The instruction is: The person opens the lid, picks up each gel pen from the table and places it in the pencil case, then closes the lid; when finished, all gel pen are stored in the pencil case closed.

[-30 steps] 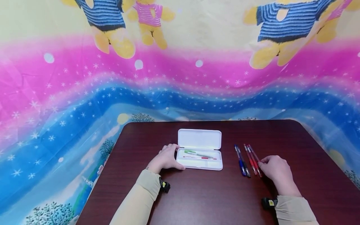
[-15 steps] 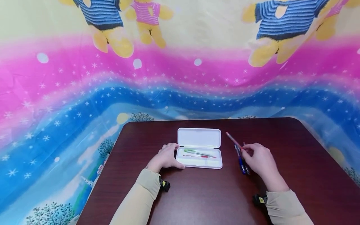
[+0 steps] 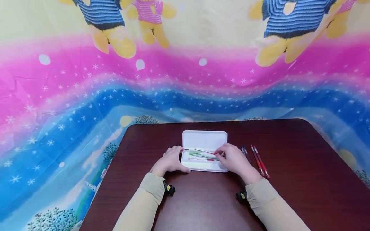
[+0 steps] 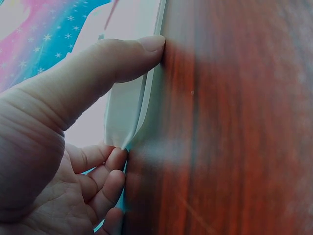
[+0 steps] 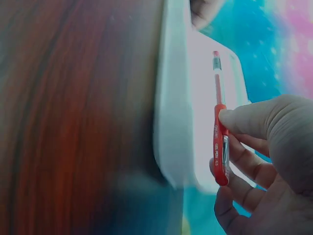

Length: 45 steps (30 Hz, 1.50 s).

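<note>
A white pencil case (image 3: 204,165) lies on the table with its lid (image 3: 204,140) raised at the back. My left hand (image 3: 170,160) grips its left end; the left wrist view shows the thumb along the front wall (image 4: 128,107) and fingers at the corner. My right hand (image 3: 233,158) pinches a red gel pen (image 5: 220,132) between thumb and fingers, above the tray, its slim end pointing left. Inside the tray rest a green-capped pen (image 3: 195,154) and a thin red and clear pen (image 3: 199,159).
Two red pens (image 3: 259,160) lie on the dark wooden table (image 3: 196,199), right of the case. Closer to it, blue and dark pens (image 3: 244,152) are partly covered by my right hand. A patterned cloth (image 3: 185,80) hangs behind the table edge.
My right hand has picked up a red pen from the group at right and carried it left over the pencil case. My left hand stays at the case's left end.
</note>
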Each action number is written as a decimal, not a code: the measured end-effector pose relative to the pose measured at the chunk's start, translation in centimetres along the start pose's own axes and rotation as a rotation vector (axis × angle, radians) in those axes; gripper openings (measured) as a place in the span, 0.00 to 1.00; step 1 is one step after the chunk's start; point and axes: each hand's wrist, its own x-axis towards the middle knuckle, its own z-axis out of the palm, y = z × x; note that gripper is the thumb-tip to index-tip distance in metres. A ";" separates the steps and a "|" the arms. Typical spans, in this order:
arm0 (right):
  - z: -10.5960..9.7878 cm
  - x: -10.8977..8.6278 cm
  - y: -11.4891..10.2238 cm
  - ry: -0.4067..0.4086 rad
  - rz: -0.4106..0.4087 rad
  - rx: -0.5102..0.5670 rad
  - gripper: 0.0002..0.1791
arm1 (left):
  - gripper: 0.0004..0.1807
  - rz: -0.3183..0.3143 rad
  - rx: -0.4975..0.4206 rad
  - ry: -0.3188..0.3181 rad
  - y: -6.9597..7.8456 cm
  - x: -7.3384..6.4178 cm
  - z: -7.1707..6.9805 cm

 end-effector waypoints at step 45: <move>-7.4 -6.6 7.2 -0.011 0.489 0.013 0.33 | 0.58 0.010 -0.011 0.001 -0.3 0.1 0.1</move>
